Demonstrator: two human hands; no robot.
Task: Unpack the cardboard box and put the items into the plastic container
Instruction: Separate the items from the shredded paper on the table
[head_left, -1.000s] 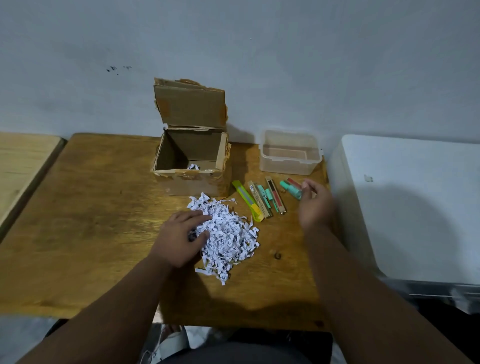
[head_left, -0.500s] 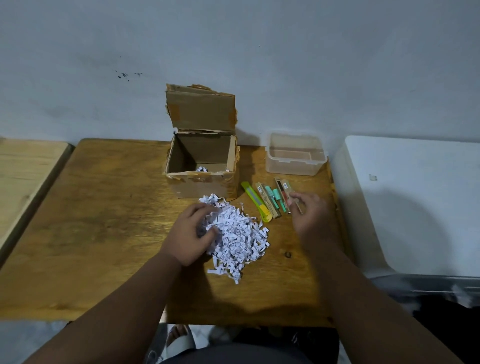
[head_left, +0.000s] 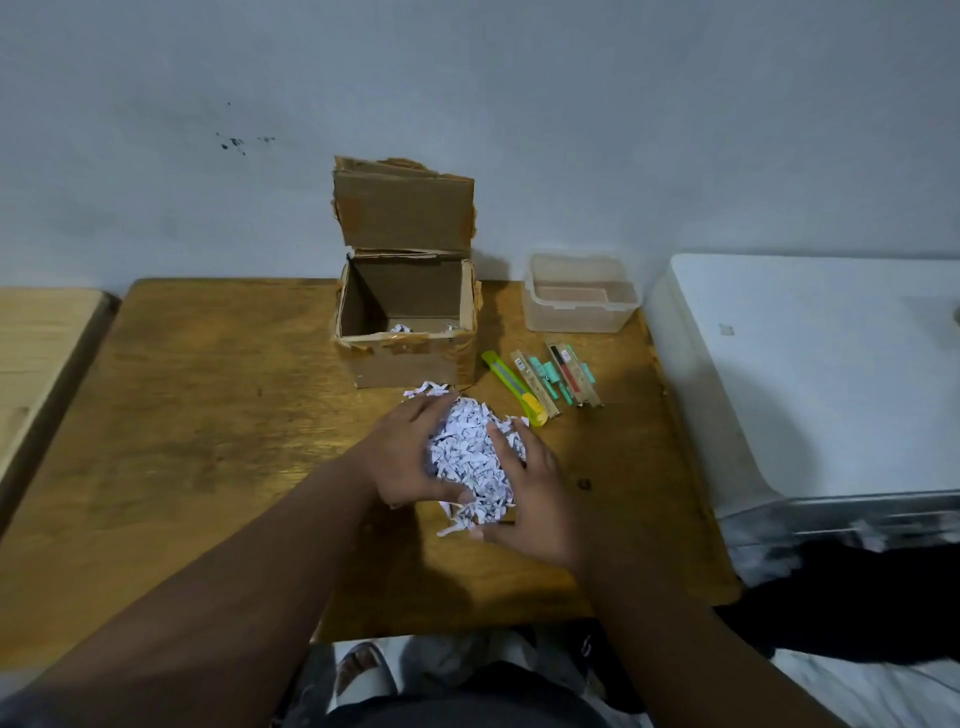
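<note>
An open cardboard box (head_left: 410, 358) stands at the back of the wooden table (head_left: 208, 415), its lid up and a few paper scraps inside. Right of it sits a clear plastic container (head_left: 579, 312) with nothing visible in it. Between them and me lie a yellow-green cutter (head_left: 511, 387) and several small packs and teal items (head_left: 563, 382) in a row. A heap of white shredded paper (head_left: 470, 457) lies in front of the box. My left hand (head_left: 400, 460) cups its left side and my right hand (head_left: 535, 499) presses its right side, gathering it between them.
A white appliance (head_left: 810, 374) stands against the table's right edge. A lighter wooden surface (head_left: 36, 343) adjoins on the left. The wall runs right behind the box and container. A small dark knot (head_left: 584, 484) marks the tabletop near my right hand.
My right hand has left the row of small items and come left onto the shredded paper. Both hands now squeeze the heap together. The small items lie in a row, untouched.
</note>
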